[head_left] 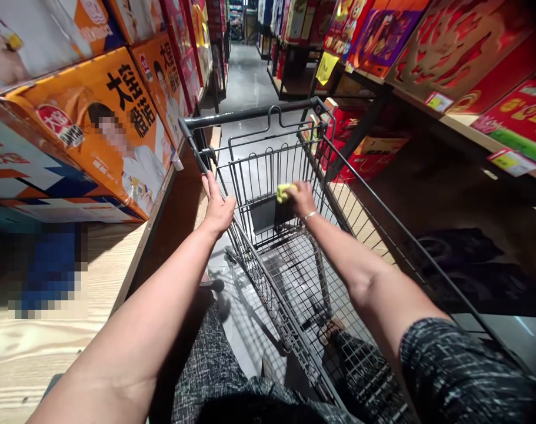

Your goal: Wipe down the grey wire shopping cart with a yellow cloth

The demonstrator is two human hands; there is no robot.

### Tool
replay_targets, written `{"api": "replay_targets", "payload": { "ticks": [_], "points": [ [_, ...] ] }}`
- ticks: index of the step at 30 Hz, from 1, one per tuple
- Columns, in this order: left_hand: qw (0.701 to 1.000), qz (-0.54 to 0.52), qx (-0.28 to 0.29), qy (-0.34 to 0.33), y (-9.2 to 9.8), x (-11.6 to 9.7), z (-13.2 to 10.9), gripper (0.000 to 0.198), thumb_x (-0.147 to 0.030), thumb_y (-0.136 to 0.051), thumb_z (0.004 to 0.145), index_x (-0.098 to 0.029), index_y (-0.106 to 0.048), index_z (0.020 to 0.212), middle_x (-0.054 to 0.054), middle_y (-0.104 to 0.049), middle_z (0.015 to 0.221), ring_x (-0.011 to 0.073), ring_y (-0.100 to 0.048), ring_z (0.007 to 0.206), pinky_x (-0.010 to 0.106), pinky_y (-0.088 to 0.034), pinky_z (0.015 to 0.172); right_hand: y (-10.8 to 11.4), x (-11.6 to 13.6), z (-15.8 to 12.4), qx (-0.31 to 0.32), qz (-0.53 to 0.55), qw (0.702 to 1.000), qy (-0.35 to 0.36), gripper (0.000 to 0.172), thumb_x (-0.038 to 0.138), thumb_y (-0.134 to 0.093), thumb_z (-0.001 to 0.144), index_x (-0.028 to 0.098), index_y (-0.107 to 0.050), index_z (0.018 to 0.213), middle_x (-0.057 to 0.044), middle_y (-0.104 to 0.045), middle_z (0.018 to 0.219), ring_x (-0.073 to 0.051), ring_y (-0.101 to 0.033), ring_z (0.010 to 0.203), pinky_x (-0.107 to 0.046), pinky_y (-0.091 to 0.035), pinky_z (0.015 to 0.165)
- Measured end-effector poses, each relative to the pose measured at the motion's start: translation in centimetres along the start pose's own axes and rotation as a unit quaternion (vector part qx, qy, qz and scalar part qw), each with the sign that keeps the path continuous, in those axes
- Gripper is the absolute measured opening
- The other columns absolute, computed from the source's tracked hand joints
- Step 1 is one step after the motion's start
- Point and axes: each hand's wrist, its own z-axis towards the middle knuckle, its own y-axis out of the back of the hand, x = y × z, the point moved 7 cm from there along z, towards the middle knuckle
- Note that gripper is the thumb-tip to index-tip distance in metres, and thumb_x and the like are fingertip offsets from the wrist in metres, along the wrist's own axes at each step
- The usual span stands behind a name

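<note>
A dark metal shopping cart (pixel 268 239) stands in front of me, its handle bar at the far end. My left hand (pixel 217 207) grips the cart's left side rail just below the handle. Reaching into the basket, my right hand (pixel 303 199) holds a crumpled yellow cloth (pixel 286 192) bunched in its fingers. The cloth is over the dark grey panel (pixel 264 215) of the folding seat; whether it touches the panel I cannot tell. Through the wire floor of the basket the lower frame shows.
Orange drink boxes (pixel 91 126) are stacked on a wooden shelf (pixel 65 330) close on the left. Gift boxes (pixel 466 53) fill the right shelf, with red boxes (pixel 360 141) below. The grey aisle floor (pixel 245 70) runs on past the cart's handle.
</note>
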Motion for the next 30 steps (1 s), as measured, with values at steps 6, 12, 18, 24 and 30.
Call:
{"api": "replay_targets", "payload": {
  "ticks": [6,12,18,24,30],
  "points": [
    [1.0,0.027,0.003,0.001,0.4,0.2,0.6,0.11,-0.012,-0.063,0.077,-0.022,-0.009,0.171,0.0,0.008,0.18,0.0212,0.021,0.161,0.035,0.013,0.129,8.3,-4.5,9.2,-0.175,-0.019,0.984,-0.008,0.045,0.035,-0.042,0.103,0.027,-0.052,0.146,-0.013,-0.048,0.14,-0.034,-0.047,0.131,-0.059,-0.046,0.106],
    [0.999,0.032,0.009,-0.001,0.8,0.6,1.5,0.111,-0.014,-0.063,0.075,-0.025,-0.009,0.171,-0.002,0.004,0.18,0.0197,0.023,0.16,0.036,0.015,0.128,0.7,-4.1,2.7,-0.036,-0.031,0.997,-0.061,0.051,0.032,-0.057,0.095,0.025,-0.054,0.146,-0.013,-0.047,0.145,-0.034,-0.048,0.13,-0.053,-0.047,0.106],
    [0.998,0.06,0.008,0.001,1.3,0.9,1.7,0.111,-0.017,-0.064,0.076,-0.021,-0.008,0.171,0.0,0.005,0.18,0.0207,0.021,0.161,0.035,0.016,0.129,-7.2,-3.6,-9.6,0.142,0.05,0.98,-0.134,0.045,0.012,-0.052,0.088,0.027,-0.069,0.126,-0.01,-0.054,0.142,-0.03,-0.048,0.122,-0.04,-0.049,0.096],
    [0.997,0.078,0.014,0.015,1.6,0.6,1.4,0.112,-0.02,-0.065,0.076,-0.016,-0.007,0.171,0.004,0.006,0.18,0.0211,0.019,0.162,0.032,0.013,0.13,-5.2,-5.7,-6.5,0.179,0.012,0.975,-0.13,0.031,0.018,-0.053,0.093,0.025,-0.074,0.115,-0.012,-0.06,0.125,-0.029,-0.05,0.109,-0.037,-0.047,0.089],
    [0.997,0.071,0.016,-0.004,1.7,1.2,1.4,0.111,-0.025,-0.065,0.078,-0.02,-0.007,0.171,0.002,0.007,0.18,0.0223,0.02,0.162,0.036,0.013,0.13,5.2,-8.1,2.0,-0.062,-0.092,0.991,-0.076,0.041,0.03,-0.03,0.108,0.023,-0.066,0.126,-0.012,-0.054,0.138,-0.034,-0.042,0.131,-0.051,-0.045,0.1]
  ]
}}
